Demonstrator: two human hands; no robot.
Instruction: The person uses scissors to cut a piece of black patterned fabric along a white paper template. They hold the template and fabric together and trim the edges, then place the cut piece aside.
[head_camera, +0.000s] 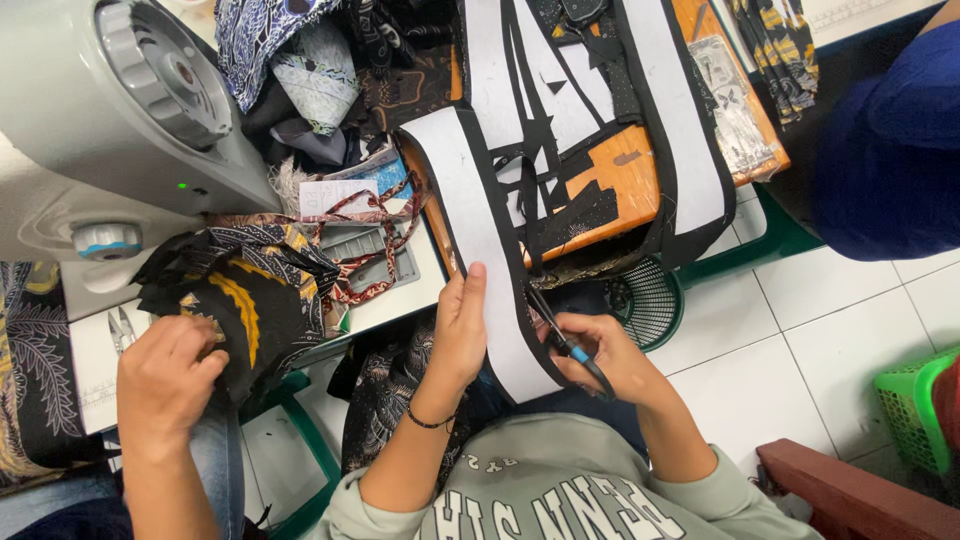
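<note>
White-tiled floor, cluttered orange worktable (628, 175); cutting at lap level.

Long white curved fabric strip with black edging (487, 260) runs from the table down to the lap. Left hand (458, 325) pinches its left edge, fingers closed on it. Right hand (610, 355) grips black-handled scissors (562, 335), blades at the strip's right edge. Another person's hand (165, 385) rests on black-and-yellow patterned cloth (240, 300) beside a grey sewing machine (110, 110).

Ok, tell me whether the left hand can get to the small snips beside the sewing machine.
Probably not as things stand: the left hand grips the white strip, and the snips lie beyond a co-worker's hand and bunched black-and-yellow cloth.
</note>
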